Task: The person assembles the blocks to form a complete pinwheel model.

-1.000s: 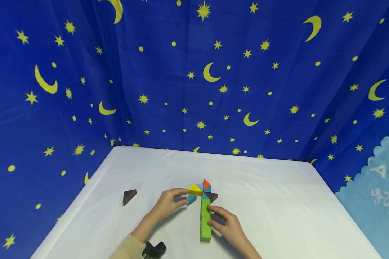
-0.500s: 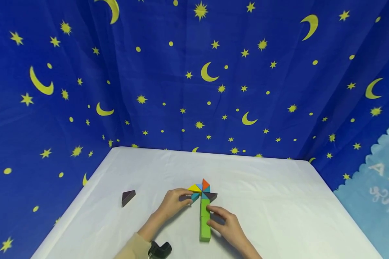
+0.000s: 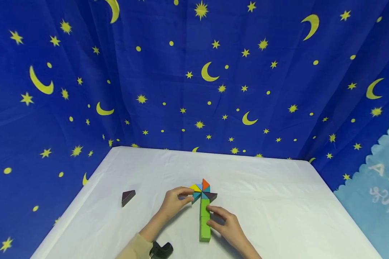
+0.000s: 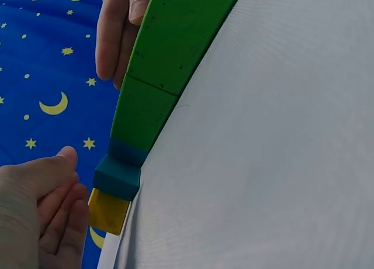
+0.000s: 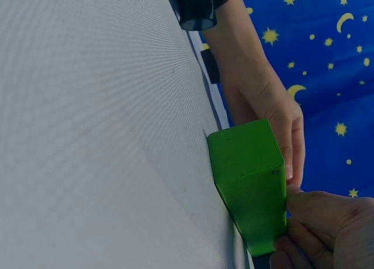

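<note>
Wooden blocks lie in a pinwheel shape on a stem of two green blocks (image 3: 205, 216). Its head joins a yellow block (image 3: 194, 187), a light blue one, an orange triangle (image 3: 205, 184), a dark brown triangle (image 3: 211, 196) and teal triangles (image 3: 196, 196). My left hand (image 3: 175, 202) is at the head's left side, index finger and thumb slightly apart by the yellow and teal blocks; the left wrist view shows a gap between thumb and teal block (image 4: 117, 176). My right hand (image 3: 227, 225) touches the stem's right side with thumb and index fingertips, a gap between them.
A loose dark brown triangular block (image 3: 128, 198) lies on the white-covered table (image 3: 272, 208) at the left. A black device (image 3: 162, 250) is at the left wrist, below the beige sleeve (image 3: 135, 247). Blue star-and-moon cloth (image 3: 168, 79) hangs behind and at the sides.
My left hand has moved right, and the teal triangle at lower left has slid in against the pinwheel's centre. My right hand stays at the green stem.
</note>
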The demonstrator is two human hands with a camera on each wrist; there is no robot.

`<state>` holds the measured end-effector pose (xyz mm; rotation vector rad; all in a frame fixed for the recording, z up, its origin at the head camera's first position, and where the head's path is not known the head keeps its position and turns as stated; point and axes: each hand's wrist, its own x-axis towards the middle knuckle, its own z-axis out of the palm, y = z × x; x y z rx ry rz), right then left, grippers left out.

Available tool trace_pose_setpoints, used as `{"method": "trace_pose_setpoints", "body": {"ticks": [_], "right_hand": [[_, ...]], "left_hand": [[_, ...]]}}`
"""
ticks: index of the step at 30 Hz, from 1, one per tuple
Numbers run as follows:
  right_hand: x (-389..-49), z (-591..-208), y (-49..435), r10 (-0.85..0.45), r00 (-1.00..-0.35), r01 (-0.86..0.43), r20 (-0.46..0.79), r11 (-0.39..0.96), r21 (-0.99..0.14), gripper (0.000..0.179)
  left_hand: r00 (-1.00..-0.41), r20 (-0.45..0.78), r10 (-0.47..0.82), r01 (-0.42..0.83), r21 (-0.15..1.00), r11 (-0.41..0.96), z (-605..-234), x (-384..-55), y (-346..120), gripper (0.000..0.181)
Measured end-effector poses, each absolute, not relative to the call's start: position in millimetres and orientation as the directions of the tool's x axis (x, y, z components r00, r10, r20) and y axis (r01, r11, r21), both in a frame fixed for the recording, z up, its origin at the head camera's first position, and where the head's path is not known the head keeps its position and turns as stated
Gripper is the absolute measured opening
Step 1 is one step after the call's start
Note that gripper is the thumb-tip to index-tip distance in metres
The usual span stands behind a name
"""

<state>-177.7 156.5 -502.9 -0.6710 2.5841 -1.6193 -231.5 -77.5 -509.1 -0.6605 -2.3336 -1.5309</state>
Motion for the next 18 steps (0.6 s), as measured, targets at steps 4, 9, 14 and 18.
{"method": "trace_pose_setpoints", "body": {"ticks": [4,9,14,18], "right_hand": [[-177.6,-502.7,155.7,-0.366,-0.910,-0.337,0.197,0.371,-0.865,0.045],[-177.6,-502.3,155.5,-0.362,-0.910,-0.340,0.202,0.372,-0.864,0.044],[-178.3,-502.3,155.6,-0.359,-0.908,-0.348,0.215,0.363,-0.864,0.044],[-178.5,-502.9,155.9,-0.360,-0.909,-0.346,0.212,0.365,-0.864,0.044]], "left_hand": [[-0.867,0.442,0.230,0.495,0.817,0.295,-513.1,-231.3,-77.8,0.023],[-0.855,0.448,0.261,0.514,0.799,0.313,-516.8,-234.3,-77.4,0.023],[-0.854,0.450,0.260,0.517,0.788,0.334,-515.6,-236.7,-76.2,0.021],[-0.844,0.468,0.260,0.534,0.773,0.342,-515.0,-236.9,-75.3,0.021]]}}
